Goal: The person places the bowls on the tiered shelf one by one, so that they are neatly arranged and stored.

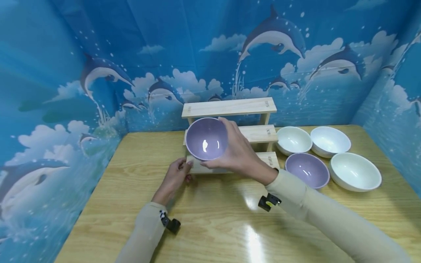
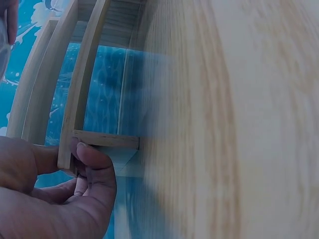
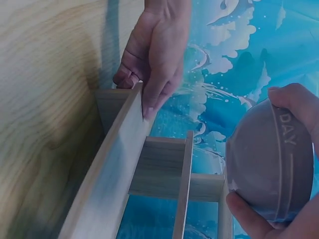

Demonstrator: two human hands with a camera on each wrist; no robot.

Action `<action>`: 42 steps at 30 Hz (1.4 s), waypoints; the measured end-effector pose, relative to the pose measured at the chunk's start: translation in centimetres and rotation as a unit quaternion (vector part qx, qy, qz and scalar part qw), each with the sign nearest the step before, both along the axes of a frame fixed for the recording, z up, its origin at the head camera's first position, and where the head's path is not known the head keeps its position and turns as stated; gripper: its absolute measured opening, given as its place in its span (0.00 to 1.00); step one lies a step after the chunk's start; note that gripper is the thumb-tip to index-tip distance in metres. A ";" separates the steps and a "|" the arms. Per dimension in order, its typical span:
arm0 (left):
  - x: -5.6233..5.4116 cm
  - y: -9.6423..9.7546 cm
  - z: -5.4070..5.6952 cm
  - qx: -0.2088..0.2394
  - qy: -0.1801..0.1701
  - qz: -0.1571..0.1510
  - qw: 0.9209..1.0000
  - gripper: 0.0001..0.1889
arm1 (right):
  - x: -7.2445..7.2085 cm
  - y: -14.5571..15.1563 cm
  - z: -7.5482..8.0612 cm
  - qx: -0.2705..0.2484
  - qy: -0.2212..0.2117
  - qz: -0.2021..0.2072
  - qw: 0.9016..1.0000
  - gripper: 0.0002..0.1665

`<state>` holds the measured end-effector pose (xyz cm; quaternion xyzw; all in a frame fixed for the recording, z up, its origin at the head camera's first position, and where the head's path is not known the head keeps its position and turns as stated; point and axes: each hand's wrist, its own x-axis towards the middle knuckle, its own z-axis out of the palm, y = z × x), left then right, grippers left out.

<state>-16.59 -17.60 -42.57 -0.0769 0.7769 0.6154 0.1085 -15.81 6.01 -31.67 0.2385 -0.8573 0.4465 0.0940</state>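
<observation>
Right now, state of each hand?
Left hand: pinching the lowest shelf of the pale wooden three-tier rack, left end.
Right hand: holding a glossy, round purple bowl.

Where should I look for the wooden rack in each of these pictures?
Head: the wooden rack is near the center, partly hidden by the held purple bowl.
Left wrist: the wooden rack is at upper left.
Right wrist: the wooden rack is in the lower middle, running off the bottom edge.
Shared landmark: the left hand, its fingers pinching one end of the rack.
</observation>
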 end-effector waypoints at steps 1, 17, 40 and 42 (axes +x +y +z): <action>0.0 0.0 0.0 -0.002 -0.001 0.001 1.000 0.24 | -0.2 -0.1 0.1 -0.002 0.000 0.000 1.000 0.75; 0.2 0.0 0.2 0.011 0.000 -0.008 1.000 0.28 | -3.6 -2.0 1.5 -0.023 0.000 -0.015 1.000 0.76; 0.1 0.2 0.3 0.003 -0.012 -0.006 1.000 0.34 | -8.2 -2.8 2.2 -0.017 -0.018 -0.068 0.997 0.76; 0.1 0.2 0.3 0.003 -0.011 -0.006 1.000 0.33 | -8.4 -2.8 2.3 -0.021 -0.019 -0.070 0.997 0.75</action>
